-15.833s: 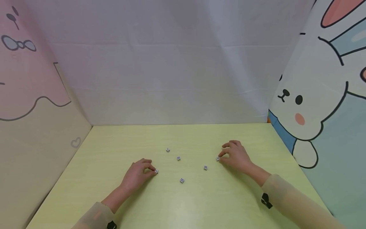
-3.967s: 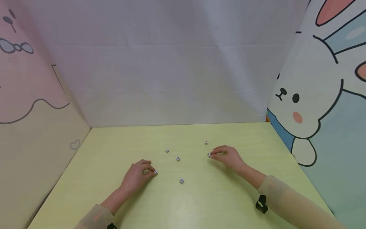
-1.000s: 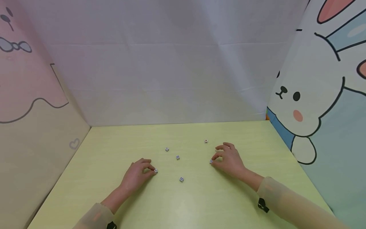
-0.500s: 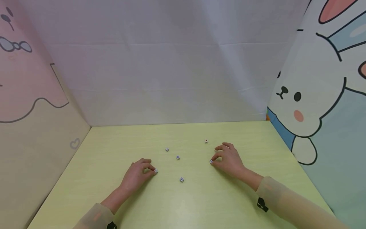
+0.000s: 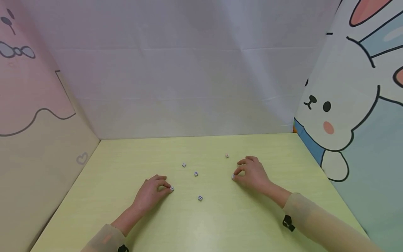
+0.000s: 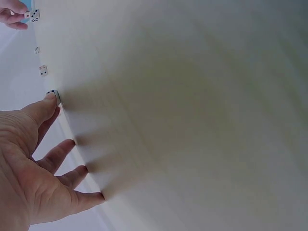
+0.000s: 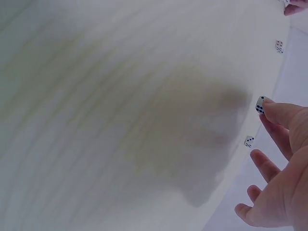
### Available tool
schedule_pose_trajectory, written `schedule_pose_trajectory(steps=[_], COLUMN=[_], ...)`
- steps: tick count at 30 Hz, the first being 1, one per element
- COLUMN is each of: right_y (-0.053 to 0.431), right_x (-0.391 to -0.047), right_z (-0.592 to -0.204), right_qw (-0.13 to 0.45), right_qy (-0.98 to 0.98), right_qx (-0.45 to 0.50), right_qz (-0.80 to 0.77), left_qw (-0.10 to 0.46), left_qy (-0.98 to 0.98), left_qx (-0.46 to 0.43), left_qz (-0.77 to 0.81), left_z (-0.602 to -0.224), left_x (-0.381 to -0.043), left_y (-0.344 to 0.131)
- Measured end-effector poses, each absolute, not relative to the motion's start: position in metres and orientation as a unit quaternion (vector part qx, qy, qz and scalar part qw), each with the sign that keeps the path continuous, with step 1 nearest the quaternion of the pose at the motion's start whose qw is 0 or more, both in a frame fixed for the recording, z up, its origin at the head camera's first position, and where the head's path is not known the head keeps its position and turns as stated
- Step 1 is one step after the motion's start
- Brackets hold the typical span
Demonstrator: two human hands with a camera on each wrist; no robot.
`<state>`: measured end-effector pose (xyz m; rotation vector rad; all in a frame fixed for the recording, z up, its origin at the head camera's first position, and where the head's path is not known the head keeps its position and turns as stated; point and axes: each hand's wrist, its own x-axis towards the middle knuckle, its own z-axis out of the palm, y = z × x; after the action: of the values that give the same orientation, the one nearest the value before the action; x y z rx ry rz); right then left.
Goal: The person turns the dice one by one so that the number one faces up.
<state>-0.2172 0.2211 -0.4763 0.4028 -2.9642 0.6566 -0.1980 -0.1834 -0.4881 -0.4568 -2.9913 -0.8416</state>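
Note:
My left hand (image 5: 150,193) pinches a small white die (image 5: 171,188) between thumb and forefinger, low at the table. In the left wrist view its other fingers (image 6: 74,177) reach down to the tabletop. On the right, my right hand (image 5: 253,176) pinches another white die (image 5: 233,176) by thumb and forefinger, the remaining fingers spread apart. Dark pips show on this die (image 7: 260,105) in the right wrist view. Whether it touches the table I cannot tell. Beyond that hand lies a die with a red pip (image 5: 227,156) on top.
Between the hands lie more loose dice: one near die (image 5: 200,198), one middle die (image 5: 196,174) and one farther die (image 5: 184,165). The pale yellow table (image 5: 141,150) meets a white cloth (image 5: 195,87) behind. Cartoon-printed panels (image 5: 362,168) flank the sides.
Compared with 15.8 seconds ago, one die has gone from the right-centre and a red-pip die lies farther back. Since 4 seconds ago, my right hand came slightly nearer with its die. Left hand unmoved.

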Motion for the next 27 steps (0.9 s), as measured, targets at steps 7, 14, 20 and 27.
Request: schedule_pose_trajectory(steps=[7, 14, 20, 27], right_y=[0.227, 0.229, 0.227, 0.221], right_x=[-0.221, -0.223, -0.226, -0.227], right_z=[-0.462, -0.459, -0.46, -0.466], right_qw=[0.042, 0.029, 0.011, -0.022], right_qy=[-0.948, -0.926, -0.902, -0.857], right_qx=[0.111, 0.111, 0.095, 0.033], right_qz=[0.296, 0.36, 0.42, 0.514], left_qw=[0.0, -0.005, -0.007, -0.009], left_qy=[-0.953, -0.954, -0.952, -0.952], left_qx=[-0.144, -0.141, -0.143, -0.139], left_qz=[-0.267, -0.265, -0.269, -0.272], left_z=[-0.488, -0.488, -0.488, -0.489], left_x=[-0.199, -0.199, -0.199, -0.198], left_y=[-0.183, -0.183, -0.183, -0.184])
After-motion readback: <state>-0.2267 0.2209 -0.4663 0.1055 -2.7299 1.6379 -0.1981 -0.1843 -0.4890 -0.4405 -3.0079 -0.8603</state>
